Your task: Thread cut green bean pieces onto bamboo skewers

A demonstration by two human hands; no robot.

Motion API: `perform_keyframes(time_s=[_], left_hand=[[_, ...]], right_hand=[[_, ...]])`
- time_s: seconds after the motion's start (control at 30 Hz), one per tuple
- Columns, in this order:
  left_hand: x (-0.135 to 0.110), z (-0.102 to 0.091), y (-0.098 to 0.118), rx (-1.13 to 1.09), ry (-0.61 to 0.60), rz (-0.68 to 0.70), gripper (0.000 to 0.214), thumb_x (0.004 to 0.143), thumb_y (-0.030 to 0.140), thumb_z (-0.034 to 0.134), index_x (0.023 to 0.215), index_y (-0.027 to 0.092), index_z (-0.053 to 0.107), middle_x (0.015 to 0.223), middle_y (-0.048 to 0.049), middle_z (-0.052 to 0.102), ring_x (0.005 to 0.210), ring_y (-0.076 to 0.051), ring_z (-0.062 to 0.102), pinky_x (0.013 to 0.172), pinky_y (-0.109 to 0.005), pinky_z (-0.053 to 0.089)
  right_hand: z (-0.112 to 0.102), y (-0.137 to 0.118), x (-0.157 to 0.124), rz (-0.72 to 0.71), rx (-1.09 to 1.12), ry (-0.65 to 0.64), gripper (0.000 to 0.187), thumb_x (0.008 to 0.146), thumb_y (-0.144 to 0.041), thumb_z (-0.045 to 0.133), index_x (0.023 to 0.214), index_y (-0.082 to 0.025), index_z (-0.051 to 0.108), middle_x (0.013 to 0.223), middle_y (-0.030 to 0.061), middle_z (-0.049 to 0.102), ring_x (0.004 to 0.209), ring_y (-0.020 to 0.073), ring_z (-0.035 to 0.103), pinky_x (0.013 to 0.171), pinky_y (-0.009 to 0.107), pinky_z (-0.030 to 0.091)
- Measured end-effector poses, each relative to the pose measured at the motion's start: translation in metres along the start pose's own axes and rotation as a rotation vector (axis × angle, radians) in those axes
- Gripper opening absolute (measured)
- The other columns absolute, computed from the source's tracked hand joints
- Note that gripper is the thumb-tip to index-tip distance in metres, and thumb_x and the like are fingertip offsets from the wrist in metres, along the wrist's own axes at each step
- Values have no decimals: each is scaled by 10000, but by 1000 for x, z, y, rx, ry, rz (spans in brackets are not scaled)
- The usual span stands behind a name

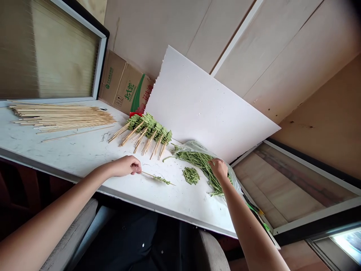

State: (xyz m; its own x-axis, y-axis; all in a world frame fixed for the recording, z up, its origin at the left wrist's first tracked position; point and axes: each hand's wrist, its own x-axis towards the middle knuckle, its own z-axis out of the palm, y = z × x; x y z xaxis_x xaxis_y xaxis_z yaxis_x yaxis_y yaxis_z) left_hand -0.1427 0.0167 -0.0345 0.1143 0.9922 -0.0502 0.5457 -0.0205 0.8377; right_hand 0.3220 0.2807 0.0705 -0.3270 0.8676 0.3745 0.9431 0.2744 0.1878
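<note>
My left hand [126, 165] is closed on the blunt end of a bamboo skewer [158, 177] that lies on the white marble counter [79, 154]; a few green bean pieces are threaded near its tip. My right hand [218, 168] rests on a bunch of long green beans [201, 162] lying on a clear plastic bag [191, 145], fingers curled on the stalks. A small pile of cut bean pieces [191, 175] lies between the two hands. Finished bean skewers [148, 130] are stacked farther back.
A heap of bare bamboo skewers [62, 116] lies at the left rear of the counter. A white foam board [203, 105] leans on the wall, a cardboard box [124, 88] behind it. A window frame [296, 180] runs along the right.
</note>
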Motion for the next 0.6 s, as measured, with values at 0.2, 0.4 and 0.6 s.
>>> perform_keyframes(time_s=[0.2, 0.4, 0.6], left_hand=[[4, 1, -5, -30, 5, 27, 416, 802, 602, 632, 866, 220, 785, 851, -85, 771, 854, -264, 694, 767, -318, 487], [1, -3, 0, 9, 21, 36, 347, 801, 532, 632, 831, 218, 776, 853, -80, 779, 859, -264, 700, 762, -321, 485], [-3, -6, 6, 82, 117, 34, 290, 780, 462, 640, 832, 207, 770, 930, -98, 795, 896, -276, 710, 807, -333, 498]], right_hand=[[-37, -4, -8, 151, -41, -17, 341, 1001, -422, 568, 1041, -219, 839, 946, 146, 809, 894, 287, 743, 747, 326, 505], [-95, 7, -9, 227, 93, 49, 339, 933, -500, 657, 1059, -253, 851, 942, 113, 817, 892, 279, 733, 721, 326, 504], [-158, 21, -3, 250, 63, 187, 315, 886, -509, 710, 1020, -267, 860, 925, 108, 819, 905, 304, 722, 772, 379, 531]])
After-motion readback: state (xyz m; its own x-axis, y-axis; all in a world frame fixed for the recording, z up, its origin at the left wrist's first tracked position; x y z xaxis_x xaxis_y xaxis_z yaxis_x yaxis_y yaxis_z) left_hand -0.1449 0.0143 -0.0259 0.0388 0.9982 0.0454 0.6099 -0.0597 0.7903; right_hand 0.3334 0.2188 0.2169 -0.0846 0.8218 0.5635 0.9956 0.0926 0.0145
